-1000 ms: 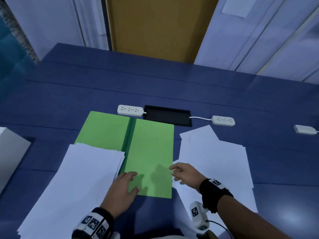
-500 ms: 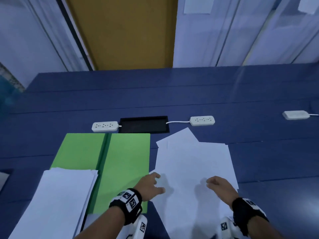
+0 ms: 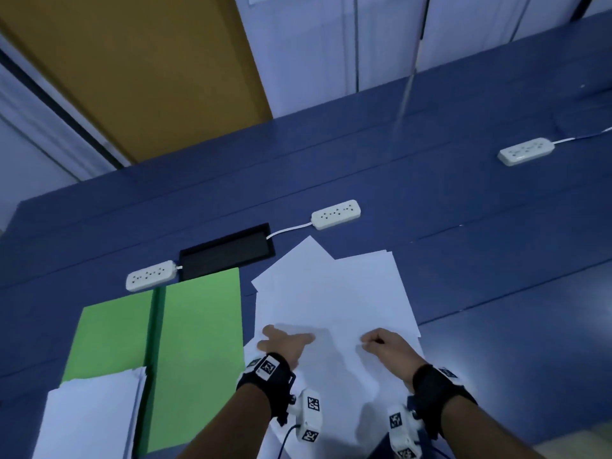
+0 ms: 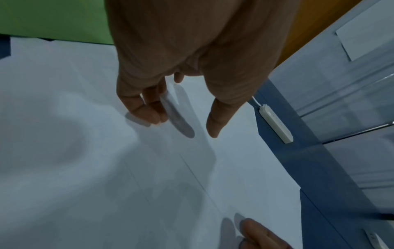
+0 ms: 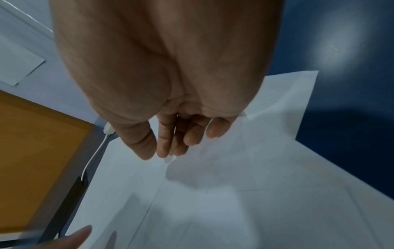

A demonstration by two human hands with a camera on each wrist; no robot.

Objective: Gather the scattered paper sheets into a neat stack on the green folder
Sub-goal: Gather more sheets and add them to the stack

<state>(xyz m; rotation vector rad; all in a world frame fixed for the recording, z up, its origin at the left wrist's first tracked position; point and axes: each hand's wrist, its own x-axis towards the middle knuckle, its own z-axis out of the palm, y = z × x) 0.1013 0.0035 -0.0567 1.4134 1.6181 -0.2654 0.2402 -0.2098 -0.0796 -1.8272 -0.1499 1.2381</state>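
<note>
- Head view: both your hands have swung off the folder (image 3: 198, 332) over to the loose sheets (image 3: 334, 293) fanned out on the desk (image 3: 364, 180) just right of it. A second ago your left hand (image 3: 281, 341) was on the green, now it's flat on the paper with fingers spread. Right hand (image 3: 385, 342) sits there too, fingers curled. Another pile (image 3: 89, 419) overlaps the folder's near left corner.
- Left wrist: fingers (image 4: 147, 114) relaxed, tips touching the top sheet, gripping nothing.
- Right wrist: fingers (image 5: 192, 138) loosely bent over the paper, nothing pinched.
- So you've switched targets; looks like you're about to square up this batch, then slide it left.
</note>
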